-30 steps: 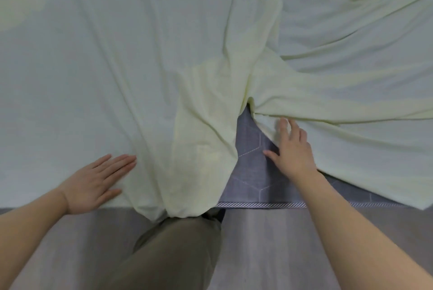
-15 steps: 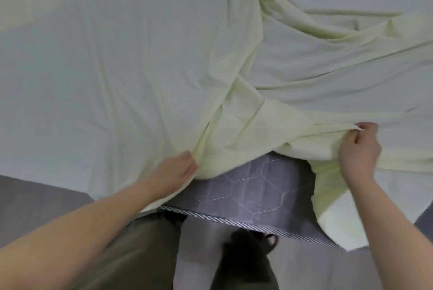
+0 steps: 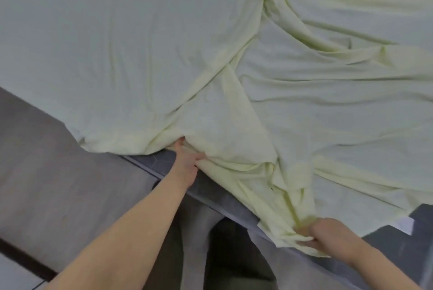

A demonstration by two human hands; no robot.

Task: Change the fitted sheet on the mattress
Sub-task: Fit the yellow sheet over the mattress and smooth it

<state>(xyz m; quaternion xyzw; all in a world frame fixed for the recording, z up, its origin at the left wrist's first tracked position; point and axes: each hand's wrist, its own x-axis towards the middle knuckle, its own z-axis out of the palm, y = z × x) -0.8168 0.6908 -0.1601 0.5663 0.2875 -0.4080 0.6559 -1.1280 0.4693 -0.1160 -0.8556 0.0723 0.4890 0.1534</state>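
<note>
A pale yellow sheet (image 3: 145,45) lies spread over the grey mattress (image 3: 210,198), smooth on the left and bunched in long folds on the right. My left hand (image 3: 186,160) grips a fold of the sheet at the mattress's near edge. Lower right, my right hand (image 3: 328,238) clutches a gathered bunch of the sheet's hem, pulled over the mattress edge. A strip of bare mattress shows between my two hands and at the far right top corner.
Grey wood-look floor (image 3: 46,172) runs along the left and near side of the mattress. My trouser legs (image 3: 194,254) stand close against the mattress edge. A white tag (image 3: 404,224) shows under the sheet's right edge.
My right hand has come down and toward me, dragging a bunch of sheet over the mattress edge. My left hand has closed on a fold. The exposed mattress patch has shrunk.
</note>
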